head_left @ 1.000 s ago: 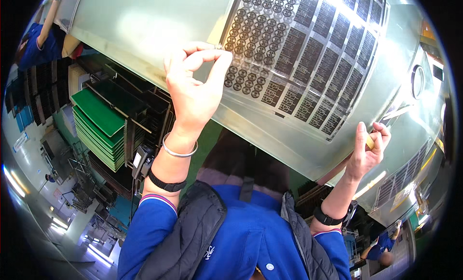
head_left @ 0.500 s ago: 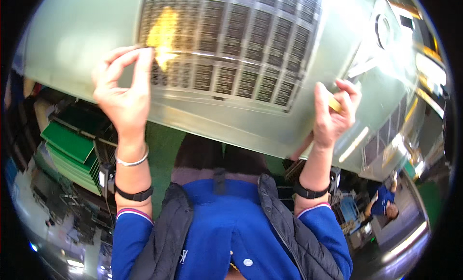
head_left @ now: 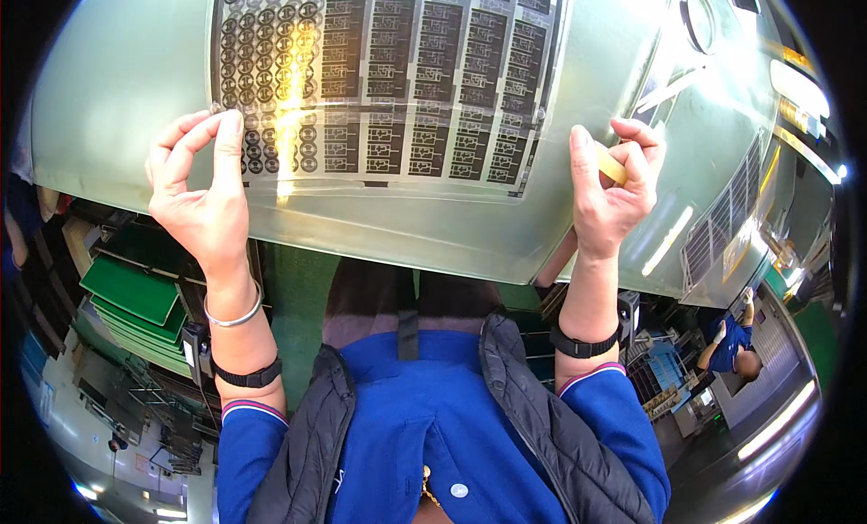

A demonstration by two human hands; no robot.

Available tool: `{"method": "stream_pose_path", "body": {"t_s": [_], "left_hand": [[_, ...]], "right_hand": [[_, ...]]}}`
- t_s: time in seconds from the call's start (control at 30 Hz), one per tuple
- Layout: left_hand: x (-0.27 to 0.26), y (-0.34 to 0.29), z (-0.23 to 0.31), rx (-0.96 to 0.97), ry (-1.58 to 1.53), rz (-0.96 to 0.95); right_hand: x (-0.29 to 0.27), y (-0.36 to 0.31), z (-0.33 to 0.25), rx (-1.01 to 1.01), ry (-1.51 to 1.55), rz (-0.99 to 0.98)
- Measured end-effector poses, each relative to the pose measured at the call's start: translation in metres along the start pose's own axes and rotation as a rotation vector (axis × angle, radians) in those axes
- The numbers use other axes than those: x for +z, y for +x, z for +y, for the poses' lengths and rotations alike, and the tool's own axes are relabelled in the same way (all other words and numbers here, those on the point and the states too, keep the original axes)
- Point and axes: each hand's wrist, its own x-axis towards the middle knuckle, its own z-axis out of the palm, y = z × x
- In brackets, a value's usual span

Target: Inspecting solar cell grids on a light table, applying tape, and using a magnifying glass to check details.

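A dark patterned transparent film (head_left: 388, 82) lies flat on a pale green, glossy tabletop (head_left: 117, 91). At its lower left edge my left hand (head_left: 200, 176) is closed, thumb and index finger pinched on what looks like a small clear piece. From there a faint clear strip (head_left: 352, 111) runs across the film toward the right; whether it is tape or a seam I cannot tell. Beyond the film's right edge, my right hand (head_left: 619, 185) curls its fingers round a yellow curved thing (head_left: 611, 166), mostly hidden, like the rim of a tape roll. That thumb points up.
Green boards (head_left: 131, 294) are stacked on a rack below the table at left. A round-holed fitting (head_left: 697, 18) and a gridded sheet (head_left: 722, 204) are on the right part of the table. A co-worker (head_left: 730, 348) is farther off at right.
The view has shifted, so film and table sit farther left in it. Both hands appear farther left too, keeping about the same places beside the film and the same grips.
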Motion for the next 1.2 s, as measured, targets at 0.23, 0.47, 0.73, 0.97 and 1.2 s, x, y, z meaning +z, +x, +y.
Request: {"method": "stream_pose_path", "body": {"t_s": [0.23, 0.47, 0.73, 0.97, 1.2], "left_hand": [[0.0, 0.0, -0.003, -0.002, -0.009, 0.003], [0.0, 0.001, -0.002, 0.022, 0.021, 0.019], [0.006, -0.001, -0.001, 0.053, 0.227, 0.066], [-0.009, -0.013, 0.003, 0.383, 0.192, -0.023], [0.004, -0.038, 0.048, 0.178, 0.549, -0.46]], "right_hand": [[0.002, 0.0, 0.0, -0.029, -0.028, 0.009], [0.006, 0.0, -0.003, -0.038, -0.05, 0.014], [0.004, -0.002, -0.01, -0.13, -0.139, 0.029], [0.008, -0.004, -0.008, -0.141, -0.097, 0.018], [0.005, -0.001, -0.005, -0.132, -0.091, -0.004]]}}
